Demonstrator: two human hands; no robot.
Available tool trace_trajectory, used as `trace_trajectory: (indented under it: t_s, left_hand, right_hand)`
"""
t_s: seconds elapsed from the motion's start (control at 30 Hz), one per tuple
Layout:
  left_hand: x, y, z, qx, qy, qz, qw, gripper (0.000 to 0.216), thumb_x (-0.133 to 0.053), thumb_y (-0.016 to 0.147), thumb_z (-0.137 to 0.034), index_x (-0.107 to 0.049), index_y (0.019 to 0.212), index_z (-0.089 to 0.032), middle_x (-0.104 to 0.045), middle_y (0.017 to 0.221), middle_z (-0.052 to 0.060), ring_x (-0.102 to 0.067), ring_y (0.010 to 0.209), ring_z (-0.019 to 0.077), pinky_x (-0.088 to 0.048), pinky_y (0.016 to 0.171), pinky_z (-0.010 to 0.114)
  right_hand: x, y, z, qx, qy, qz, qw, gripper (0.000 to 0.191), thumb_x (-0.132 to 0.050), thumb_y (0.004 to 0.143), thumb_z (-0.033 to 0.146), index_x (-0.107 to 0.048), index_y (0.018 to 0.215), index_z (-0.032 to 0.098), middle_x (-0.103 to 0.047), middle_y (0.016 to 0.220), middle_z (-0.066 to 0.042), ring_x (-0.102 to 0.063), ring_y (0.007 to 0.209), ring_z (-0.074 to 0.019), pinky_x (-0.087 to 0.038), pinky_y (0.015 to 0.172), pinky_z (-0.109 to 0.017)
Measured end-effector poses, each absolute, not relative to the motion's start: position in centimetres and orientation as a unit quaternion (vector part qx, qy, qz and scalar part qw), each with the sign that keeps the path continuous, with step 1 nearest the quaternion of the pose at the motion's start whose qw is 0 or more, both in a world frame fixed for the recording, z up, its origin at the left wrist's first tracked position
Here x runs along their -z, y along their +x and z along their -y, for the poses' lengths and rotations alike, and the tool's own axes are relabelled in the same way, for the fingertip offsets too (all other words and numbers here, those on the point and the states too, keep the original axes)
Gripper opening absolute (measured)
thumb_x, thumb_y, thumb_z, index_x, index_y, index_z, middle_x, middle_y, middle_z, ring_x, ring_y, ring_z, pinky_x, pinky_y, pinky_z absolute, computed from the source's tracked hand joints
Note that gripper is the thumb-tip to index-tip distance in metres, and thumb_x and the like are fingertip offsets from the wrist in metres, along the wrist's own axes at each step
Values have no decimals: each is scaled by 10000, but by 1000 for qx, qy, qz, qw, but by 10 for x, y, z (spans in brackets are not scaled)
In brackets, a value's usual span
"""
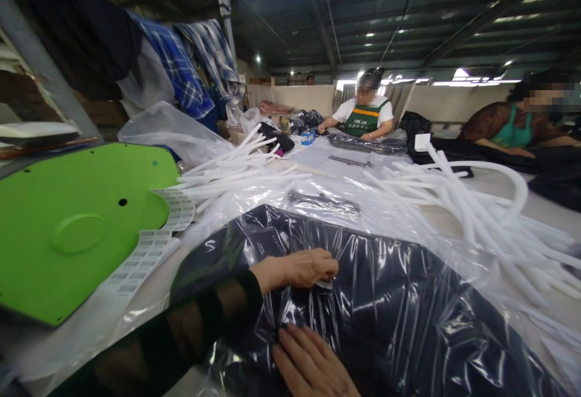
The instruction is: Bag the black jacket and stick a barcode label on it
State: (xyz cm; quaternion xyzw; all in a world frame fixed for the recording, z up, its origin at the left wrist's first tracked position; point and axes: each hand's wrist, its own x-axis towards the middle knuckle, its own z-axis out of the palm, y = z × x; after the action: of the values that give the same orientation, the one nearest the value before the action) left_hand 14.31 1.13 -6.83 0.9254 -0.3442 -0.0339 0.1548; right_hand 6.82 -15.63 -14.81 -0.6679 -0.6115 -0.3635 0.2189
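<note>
Spread before me is a dark garment (372, 300) inside a clear, shiny plastic bag. My left hand (313, 267), its arm reaching in from the lower left in a dark sheer-banded sleeve, is closed over the middle of the bag. Under its curled fingertips a small pale piece (324, 285) shows in part; its kind is unclear. Below it, my right hand (313, 360) lies flat on the plastic with the fingers stretched out. A strip of white printed labels (144, 258) hangs from a green machine panel to the left.
The green machine panel (86, 227) stands close on the left. White foam tubes (472, 197) lie heaped at the right, with more tubes (236, 173) at the back left. Clear plastic bags (313, 200) cover the table beyond. Two co-workers (367, 115) handle dark items across the table.
</note>
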Motion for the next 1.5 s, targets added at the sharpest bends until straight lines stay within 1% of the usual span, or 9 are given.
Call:
trace_trajectory:
  t_s: [0.13,0.27,0.37,0.5,0.63,0.9,1.17,1.33,1.5]
  left_hand:
    - [74,141,-10,3,920,364,142,121,-475,850,-76,-468,773,-170,-498,848,35,-464,775,150,-406,711,236]
    - [76,140,-5,-17,918,367,151,164,-490,830,-57,-467,705,-161,-549,873,52,-501,838,145,-413,804,225]
    - [77,141,-3,-27,923,347,164,194,-509,798,-31,-463,663,-163,-556,790,19,-516,764,117,-420,739,192]
    - [79,144,-3,-34,929,322,179,170,-558,740,-13,-485,694,-160,-541,695,-34,-510,653,82,-400,630,160]
    - [80,144,-3,-37,930,323,170,123,-556,763,-38,-538,792,-157,-572,757,-17,-532,700,95,-414,668,172]
    - [79,139,-3,-28,928,358,101,159,-511,795,-15,-567,764,-159,-563,827,34,-523,747,137,-422,668,209]
    - [79,133,-4,-51,929,358,78,193,-463,780,39,-525,804,-142,-549,834,55,-495,778,152,-419,716,224]
    - [81,129,-6,-64,928,355,92,212,-419,783,52,-509,824,-137,-558,874,65,-493,799,150,-427,756,218]
    - [86,126,-10,-76,924,355,118,230,-379,796,55,-496,838,-138,-560,913,73,-495,843,147,-434,788,211]
  right_hand:
    - [150,67,155,367,-669,601,236,302,-382,940,179,-667,1038,207,-639,1129,14,-541,1121,-143,-382,1023,-295]
    - [147,69,158,356,-670,619,204,319,-366,940,163,-655,1069,209,-630,1147,8,-540,1125,-160,-459,952,-300]
    - [146,69,158,357,-669,619,203,322,-362,942,162,-654,1069,209,-629,1147,8,-542,1122,-160,-472,935,-295]
    - [149,68,155,364,-666,606,239,303,-380,939,165,-664,1040,200,-642,1122,9,-533,1130,-149,-386,1022,-300]
    - [149,67,155,361,-669,598,253,275,-404,938,184,-660,1039,189,-636,1133,2,-508,1160,-147,-315,1073,-305]
    - [144,69,161,343,-673,626,192,311,-368,945,170,-635,1101,203,-614,1175,12,-516,1154,-160,-464,956,-297]
    - [141,70,162,339,-673,639,157,372,-287,964,190,-629,1113,199,-611,1179,7,-530,1140,-167,-512,888,-305]
    - [138,71,164,332,-672,647,142,389,-277,977,286,-617,1141,193,-596,1204,-2,-505,1170,-176,-506,896,-307]
    - [139,69,166,325,-674,647,144,392,-265,976,259,-604,1160,190,-586,1220,0,-486,1189,-175,-496,915,-307]
